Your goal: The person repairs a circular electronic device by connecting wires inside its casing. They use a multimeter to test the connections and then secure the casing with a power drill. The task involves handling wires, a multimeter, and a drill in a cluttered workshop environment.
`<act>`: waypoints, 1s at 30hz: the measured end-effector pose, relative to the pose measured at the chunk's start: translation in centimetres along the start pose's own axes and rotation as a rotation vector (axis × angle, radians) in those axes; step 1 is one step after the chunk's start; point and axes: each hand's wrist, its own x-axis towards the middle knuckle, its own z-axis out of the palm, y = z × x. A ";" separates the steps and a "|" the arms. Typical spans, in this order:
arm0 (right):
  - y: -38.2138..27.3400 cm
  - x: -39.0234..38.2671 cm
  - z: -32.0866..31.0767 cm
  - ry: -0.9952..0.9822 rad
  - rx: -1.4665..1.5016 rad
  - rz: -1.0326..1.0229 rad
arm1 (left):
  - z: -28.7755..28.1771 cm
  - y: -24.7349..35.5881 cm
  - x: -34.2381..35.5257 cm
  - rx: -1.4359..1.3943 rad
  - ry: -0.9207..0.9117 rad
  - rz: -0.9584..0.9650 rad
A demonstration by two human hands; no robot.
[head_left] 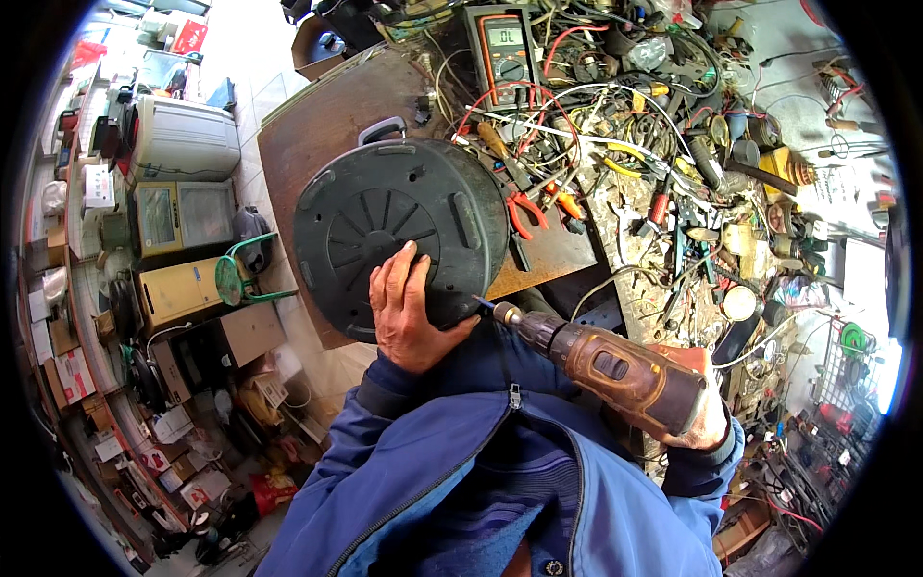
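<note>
A round black appliance (385, 221), with vent slots and raised feet on its upturned base, rests on a brown metal sheet (298, 135). Its exact kind does not show; a grey handle (382, 130) sticks out at its far side. My left hand (404, 313) lies open on the near part of the base, fingers stretched out and thumb toward the rim. In my right hand (707, 413) is a worn brown cordless drill (625, 375), gripped from the far side. The drill's bit (484, 303) points left, at the appliance's near right edge; contact cannot be made out.
A multimeter (505, 58) stands beyond the appliance. Red-handled pliers (526, 213) lie just to its right, among tangled wires and tools on the cluttered bench (620, 264). Left, on the floor, are a green stool (231, 279), old appliances (187, 213) and crowded shelves.
</note>
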 end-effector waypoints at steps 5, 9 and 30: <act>-1.8 1.8 1.3 -0.065 -0.073 -0.104 | 0.1 -0.3 -0.3 0.018 -0.003 -0.013; -4.9 4.0 2.5 -0.113 -0.342 -0.292 | 0.1 -0.6 -0.4 0.003 0.008 -0.020; -16.6 7.5 8.2 -0.331 -0.979 -0.344 | -0.3 -1.7 -1.0 -0.125 -0.027 -0.074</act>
